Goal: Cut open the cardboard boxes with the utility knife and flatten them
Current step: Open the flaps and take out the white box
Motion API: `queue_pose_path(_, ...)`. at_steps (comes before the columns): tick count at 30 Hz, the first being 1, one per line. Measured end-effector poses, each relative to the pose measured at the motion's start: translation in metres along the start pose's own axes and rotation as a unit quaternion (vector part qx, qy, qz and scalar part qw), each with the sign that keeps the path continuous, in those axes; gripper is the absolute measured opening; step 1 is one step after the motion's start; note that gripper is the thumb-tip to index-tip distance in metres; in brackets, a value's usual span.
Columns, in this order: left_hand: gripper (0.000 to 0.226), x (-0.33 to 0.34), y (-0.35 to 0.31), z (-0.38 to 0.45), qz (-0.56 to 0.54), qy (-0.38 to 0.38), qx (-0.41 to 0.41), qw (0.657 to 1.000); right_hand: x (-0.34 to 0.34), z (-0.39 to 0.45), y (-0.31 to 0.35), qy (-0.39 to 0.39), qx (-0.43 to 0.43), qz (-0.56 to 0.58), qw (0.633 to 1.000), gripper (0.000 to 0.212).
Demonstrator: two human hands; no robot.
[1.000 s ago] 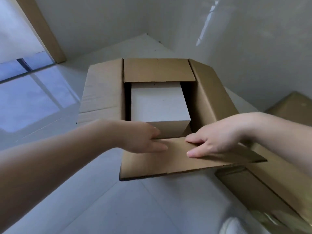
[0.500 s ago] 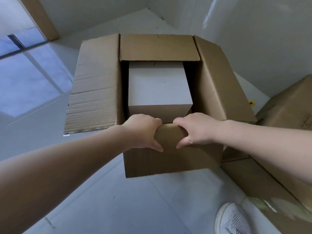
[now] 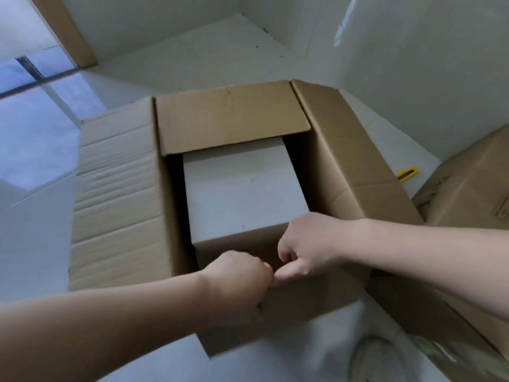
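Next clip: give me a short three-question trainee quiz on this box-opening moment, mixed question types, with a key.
1. True or false: the left hand and right hand both grip the near edge of the open cardboard box.
2. Where does the yellow utility knife lie?
A. in the right hand
B. on the floor, beyond the box's right flap
C. inside the box
3. Fill in: through the open box one sees the pale ____.

Key:
1. True; the fingers of both curl over that edge.
2. B
3. floor
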State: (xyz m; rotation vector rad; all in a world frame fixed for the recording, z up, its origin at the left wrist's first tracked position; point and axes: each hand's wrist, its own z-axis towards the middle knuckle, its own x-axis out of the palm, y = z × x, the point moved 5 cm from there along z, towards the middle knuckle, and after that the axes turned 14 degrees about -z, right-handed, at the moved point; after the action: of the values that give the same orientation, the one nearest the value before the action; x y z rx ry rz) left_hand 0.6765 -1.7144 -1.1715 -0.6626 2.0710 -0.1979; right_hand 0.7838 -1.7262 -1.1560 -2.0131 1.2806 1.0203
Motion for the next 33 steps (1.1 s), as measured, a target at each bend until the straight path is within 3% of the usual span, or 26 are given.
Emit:
queue_pose_path(4,0.062,-0.006,0.004,-0.011,-0.030,0.007,0.021,0.999,-0.016,0.011,-0.025,-0.131,0.010,0.035,0.991,0.059)
queue_pose_path(8,0.045,-0.038,0.035,-0.005,-0.068,-0.136,-0.007,0.988,-0.028,0.031,-0.056,-0.262,0.041,0.039,0.963,0.061)
queue_pose_path(11,0.037,-0.057,0.064,0.004,-0.101,-0.222,-0.036,0.969,-0.028,0.052,-0.066,-0.221,0.071,0.001,0.973,0.057)
queue_pose_path(15,0.040,-0.071,0.106,0.019,-0.102,-0.261,-0.097,0.955,-0.031,0.078,-0.073,-0.132,0.109,-0.013,0.985,0.057)
queue_pose_path(18,0.050,-0.082,0.131,0.019,-0.107,-0.279,-0.183,0.936,-0.046,0.085,-0.083,-0.122,0.160,-0.029,0.979,0.062)
queue_pose_path(21,0.072,-0.105,0.142,0.006,-0.040,-0.340,-0.185,0.921,-0.072,0.080,-0.097,-0.256,0.203,-0.059,0.943,0.063)
queue_pose_path(23,0.073,-0.130,0.151,-0.005,0.007,-0.397,-0.159,0.904,-0.095,0.080,-0.111,-0.348,0.213,-0.094,0.908,0.064)
queue_pose_path(25,0.073,-0.158,0.167,-0.011,0.033,-0.444,-0.153,0.882,-0.119,0.089,-0.131,-0.363,0.224,-0.102,0.898,0.067)
queue_pose_path(28,0.080,-0.187,0.199,-0.005,0.046,-0.432,-0.197,0.879,-0.147,0.117,-0.157,-0.321,0.250,-0.089,0.909,0.077)
queue_pose_path(33,0.086,-0.201,0.239,0.025,0.019,-0.390,-0.243,0.888,-0.152,0.172,-0.179,-0.212,0.249,-0.061,0.943,0.075)
